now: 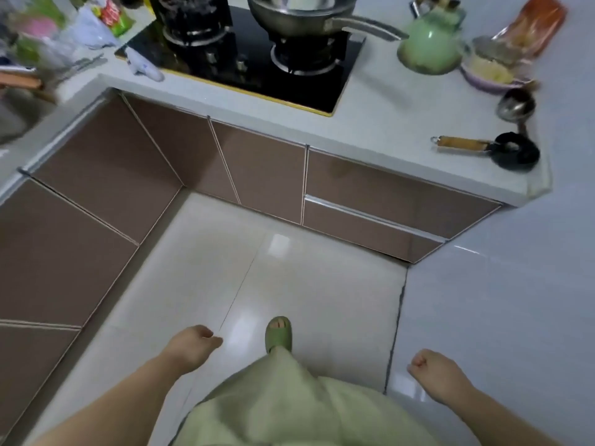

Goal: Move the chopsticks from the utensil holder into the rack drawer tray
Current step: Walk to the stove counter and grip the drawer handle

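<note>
The left hand point(193, 344) is hanging loosely curled and empty; the right hand point(433, 370) is hanging fisted, gripping nothing visible; both are hovering over the floor point(306, 278), well apart from the surface point(380, 123); neither chopsticks nor holder are showing; seemingly the approach step; next, locating the holder.

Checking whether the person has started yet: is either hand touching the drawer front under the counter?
Apart. The head view shows the left hand and right hand low over the floor, well short of the drawer front.
</note>
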